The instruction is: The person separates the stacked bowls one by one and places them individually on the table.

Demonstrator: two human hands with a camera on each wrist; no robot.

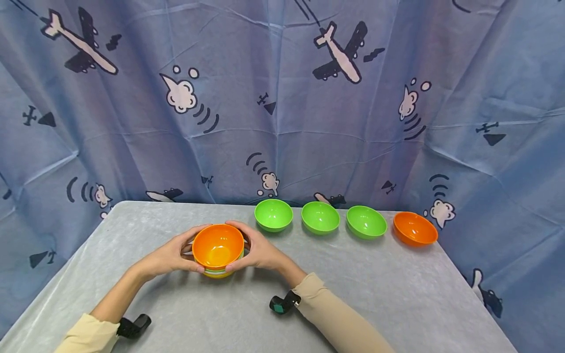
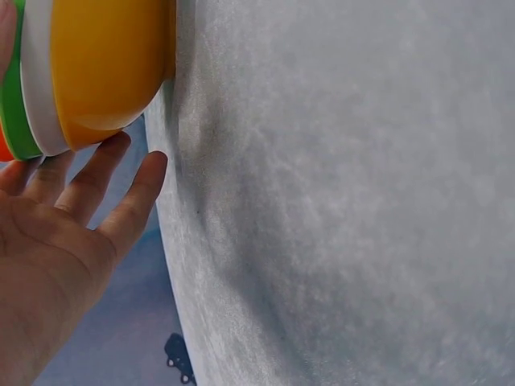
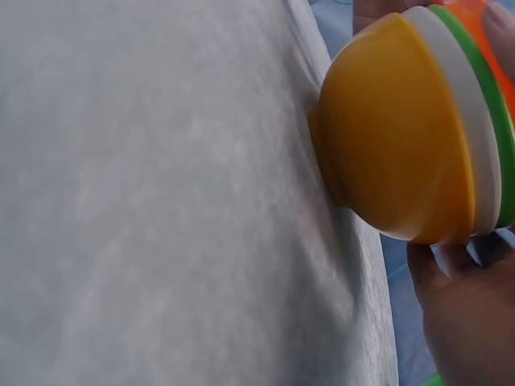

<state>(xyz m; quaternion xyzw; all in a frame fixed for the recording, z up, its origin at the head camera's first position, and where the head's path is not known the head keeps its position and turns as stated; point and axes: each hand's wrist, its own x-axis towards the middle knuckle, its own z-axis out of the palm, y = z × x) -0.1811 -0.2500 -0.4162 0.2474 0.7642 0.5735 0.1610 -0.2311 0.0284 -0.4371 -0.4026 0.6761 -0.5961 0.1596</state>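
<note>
A stack of nested bowls stands on the table: an orange bowl (image 1: 218,242) on top, then a green bowl (image 3: 476,68), a white bowl (image 2: 39,72) and a yellow bowl (image 2: 113,64) lowest. My left hand (image 1: 169,255) holds the stack from its left side, thumb at the front and fingers curving behind. From the right side my right hand (image 1: 260,250) holds it the same way. Both thumbs lie near the front of the orange rim. In the wrist views, the yellow bowl's foot meets the tabletop. Inside the orange bowl nothing is seen.
Along the back edge of the grey-covered table (image 1: 353,294) stand a left green bowl (image 1: 273,215), a middle green bowl (image 1: 320,218), a right green bowl (image 1: 366,222) and another orange bowl (image 1: 415,229). Behind hangs a blue curtain (image 1: 238,108) with airplane prints.
</note>
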